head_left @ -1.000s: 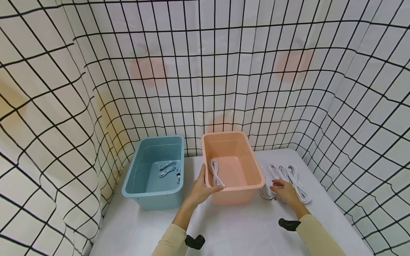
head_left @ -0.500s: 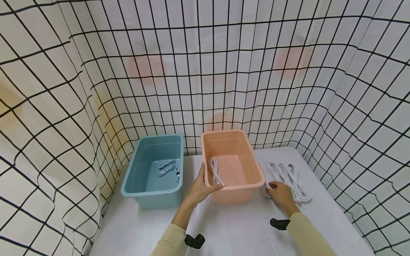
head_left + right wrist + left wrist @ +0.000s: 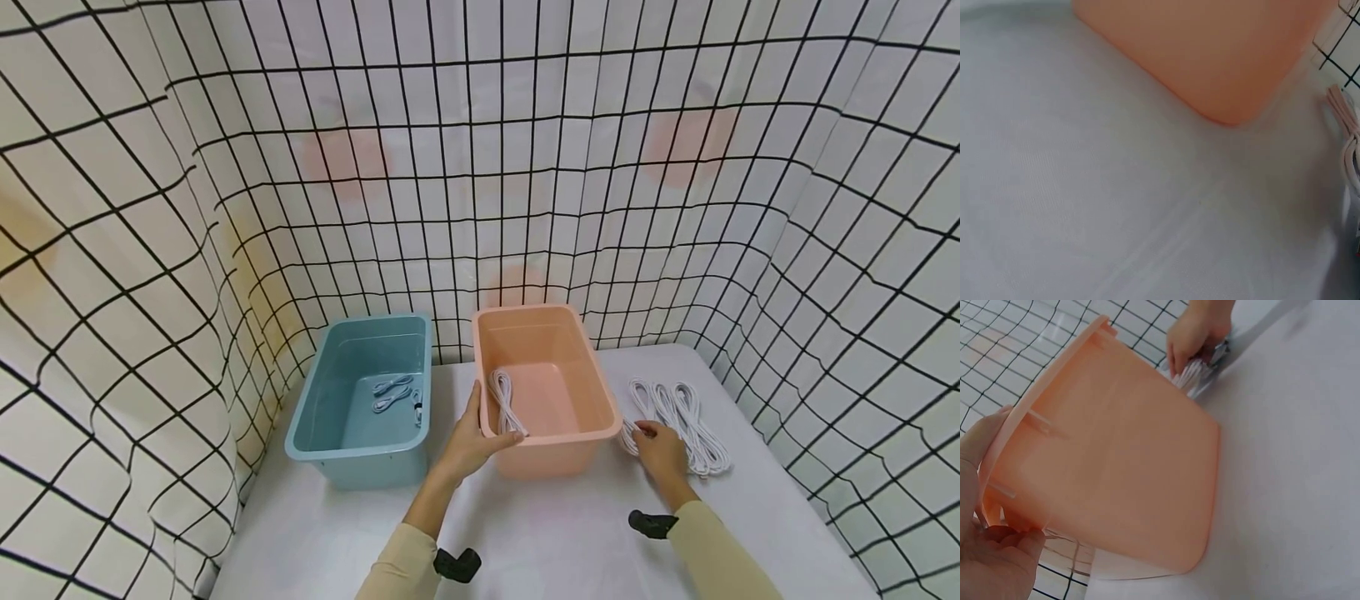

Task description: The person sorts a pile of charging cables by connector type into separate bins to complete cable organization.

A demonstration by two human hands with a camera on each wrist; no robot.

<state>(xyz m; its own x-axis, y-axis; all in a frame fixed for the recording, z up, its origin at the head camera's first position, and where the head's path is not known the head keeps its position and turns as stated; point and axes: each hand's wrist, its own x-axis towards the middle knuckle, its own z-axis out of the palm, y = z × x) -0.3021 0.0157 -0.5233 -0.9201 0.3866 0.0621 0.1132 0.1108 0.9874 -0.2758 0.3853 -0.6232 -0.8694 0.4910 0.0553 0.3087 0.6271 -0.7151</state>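
Peach bin (image 3: 551, 462): moulded plastic, smooth, low satin sheen on the wall. Blue bin (image 3: 378, 471): plastic, smooth, slightly glossy at the rim. White cords (image 3: 707, 457): smooth-looking; blur in the right wrist view leaves plastic or woven covering unconfirmed. Tabletop covering (image 3: 555, 533): cloth-like, matt, faintly creased. Sleeves (image 3: 405, 557): soft, matt cloth. Mesh (image 3: 470, 123): thin, matt black strands.

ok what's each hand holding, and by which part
Left hand: the peach bin, by its near-left rim corner. Right hand: a white cable bundle; exact grip spot unclear.
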